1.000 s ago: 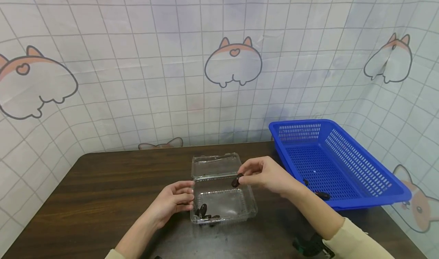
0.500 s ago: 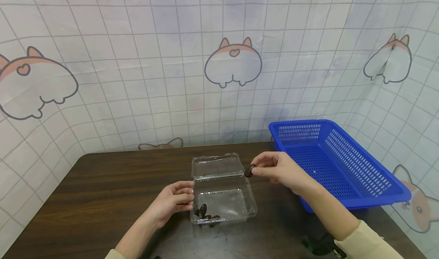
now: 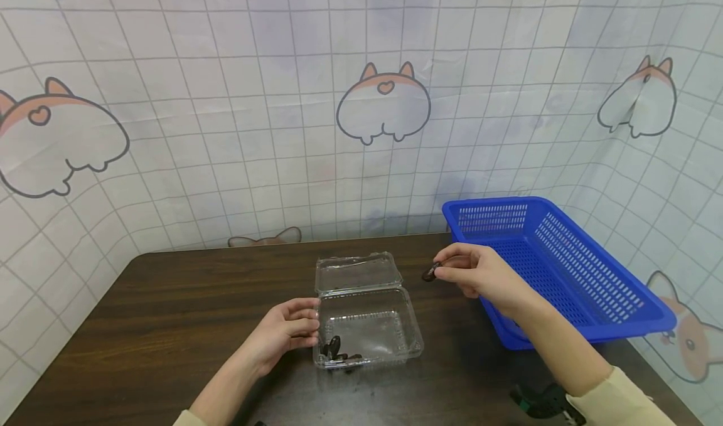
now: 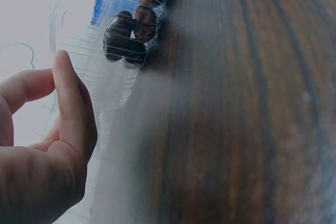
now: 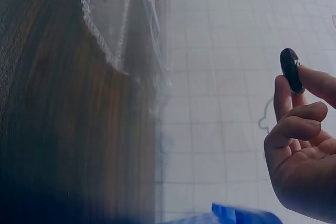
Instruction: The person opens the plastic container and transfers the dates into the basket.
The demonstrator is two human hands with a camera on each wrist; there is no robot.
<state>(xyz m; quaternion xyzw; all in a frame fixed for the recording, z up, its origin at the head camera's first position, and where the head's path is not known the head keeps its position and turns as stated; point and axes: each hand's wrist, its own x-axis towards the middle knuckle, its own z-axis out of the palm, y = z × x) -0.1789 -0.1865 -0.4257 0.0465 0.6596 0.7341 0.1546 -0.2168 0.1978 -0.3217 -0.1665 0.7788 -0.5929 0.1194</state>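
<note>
My right hand [image 3: 480, 275] pinches a dark, glossy date [image 3: 430, 271] between thumb and fingertips, in the air between the plastic box and the basket. In the right wrist view that date [image 5: 291, 71] stands nearly upright at the fingertips. A clear hinged plastic box [image 3: 369, 330] lies with its lid folded back. My left hand [image 3: 282, 332] touches the box's left side with its fingertips. Inside, several dates [image 3: 335, 346] are heaped in the near left corner. Through the box wall in the left wrist view, the dates [image 4: 118, 36] look brown-black and smooth.
A blue slotted basket [image 3: 632, 327] stands at the right, its near left part hidden by my right forearm. A black and green object [image 3: 542, 401] lies near the right sleeve. The dark wooden table [image 3: 186, 313] ends at a tiled-pattern curtain [image 3: 254, 131].
My right hand has carried the date rightward and slightly up, from over the box to beside it, toward the basket. The left hand and box have stayed put.
</note>
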